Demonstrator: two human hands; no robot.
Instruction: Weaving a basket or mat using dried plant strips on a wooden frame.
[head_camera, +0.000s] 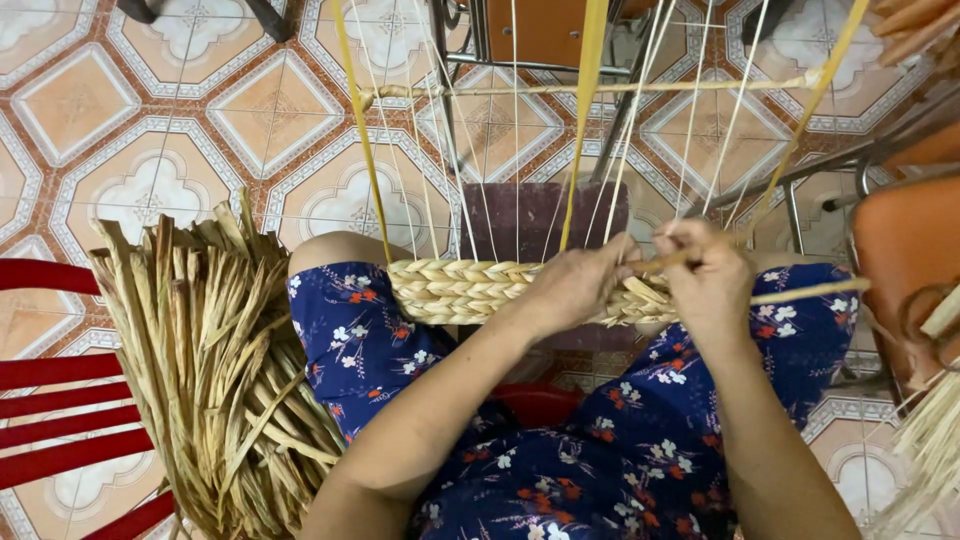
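A woven band of dried straw (450, 290) lies across my knees, hung from several taut white strings (515, 150) that rise to a horizontal stick (600, 88). My left hand (575, 285) presses on the right part of the band, fingers curled around the weave. Just beside it, my right hand (705, 275) pinches a straw strand (810, 292) that sticks out to the right. Yellow strands (585, 100) run up from between the hands.
A thick bundle of dried straw leaves (205, 360) rests on a red slatted chair (60, 420) to my left. Orange seats (905, 270) with metal legs stand at the right, more straw (935, 440) below them. Patterned floor tiles (150, 120) lie ahead.
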